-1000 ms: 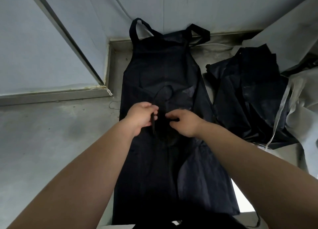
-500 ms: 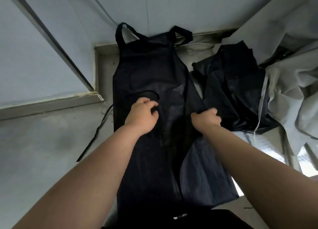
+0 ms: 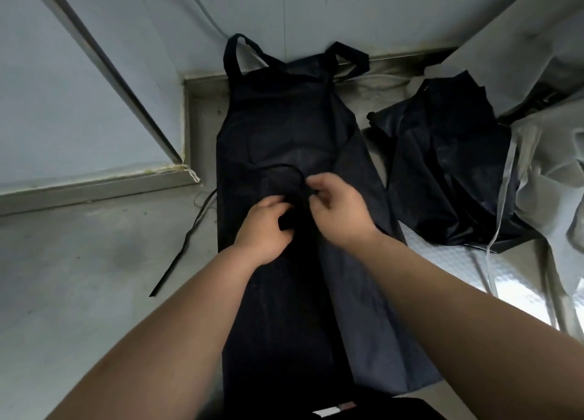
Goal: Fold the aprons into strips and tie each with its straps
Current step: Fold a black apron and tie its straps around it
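Note:
A dark navy apron [image 3: 284, 129] lies lengthwise on the grey surface, folded into a long strip, its neck loops at the far end by the wall. A thin black strap [image 3: 284, 174] curls in a loop on its middle. My right hand [image 3: 339, 209] pinches that strap near the loop's right end. My left hand [image 3: 265, 227] rests on the apron just below the loop, fingers curled on the dark cloth or strap. Another strap [image 3: 186, 242] trails off the apron's left side across the surface.
A heap of dark aprons [image 3: 448, 173] with a pale grey strap [image 3: 502, 198] lies to the right. Crumpled grey sheeting [image 3: 550, 154] covers the far right. Walls and a metal ledge [image 3: 94, 185] close the far and left sides. Bare grey surface [image 3: 79, 277] extends left.
My right hand left the apron's right edge and came back to the middle, now pinching the strap loop. My left hand slid slightly down. The left strap lies stretched out on the surface.

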### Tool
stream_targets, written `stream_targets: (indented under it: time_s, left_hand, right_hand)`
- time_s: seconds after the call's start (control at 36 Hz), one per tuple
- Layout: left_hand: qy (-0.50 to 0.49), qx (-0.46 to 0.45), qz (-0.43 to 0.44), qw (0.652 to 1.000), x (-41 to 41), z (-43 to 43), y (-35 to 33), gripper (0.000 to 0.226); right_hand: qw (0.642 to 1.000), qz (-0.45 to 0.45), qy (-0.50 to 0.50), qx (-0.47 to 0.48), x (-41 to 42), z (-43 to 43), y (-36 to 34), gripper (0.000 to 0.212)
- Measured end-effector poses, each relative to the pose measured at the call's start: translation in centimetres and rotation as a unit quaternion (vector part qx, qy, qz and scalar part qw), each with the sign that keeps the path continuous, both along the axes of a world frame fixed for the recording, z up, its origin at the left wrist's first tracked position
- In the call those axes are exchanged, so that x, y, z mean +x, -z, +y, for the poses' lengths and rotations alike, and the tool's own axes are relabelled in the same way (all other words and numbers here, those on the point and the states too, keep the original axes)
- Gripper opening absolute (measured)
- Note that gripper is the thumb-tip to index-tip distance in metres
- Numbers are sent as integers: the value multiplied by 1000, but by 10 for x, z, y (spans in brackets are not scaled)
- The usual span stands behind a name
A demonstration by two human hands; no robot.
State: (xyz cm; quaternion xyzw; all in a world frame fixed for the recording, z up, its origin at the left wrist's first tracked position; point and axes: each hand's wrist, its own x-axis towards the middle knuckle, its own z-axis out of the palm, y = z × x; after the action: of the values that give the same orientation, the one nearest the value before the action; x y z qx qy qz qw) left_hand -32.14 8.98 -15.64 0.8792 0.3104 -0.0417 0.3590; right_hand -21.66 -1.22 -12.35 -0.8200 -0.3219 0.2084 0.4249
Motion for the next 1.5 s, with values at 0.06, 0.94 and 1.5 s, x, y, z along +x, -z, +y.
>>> stream_targets:
  time_s: [0.06, 0.94, 1.5]
  left_hand:
    - [-34, -19, -29, 999, -5, 2, 0, 39]
    - [-180, -49, -6, 982, 59, 25, 18, 19]
    - [-46, 1, -52, 998, 18, -10, 2, 39]
  right_hand:
    - [992, 1, -113, -46, -10, 7, 4, 36]
    - [963, 5, -15, -269, 39, -31, 25, 36]
    - [961, -61, -40, -266, -26, -89, 22, 63]
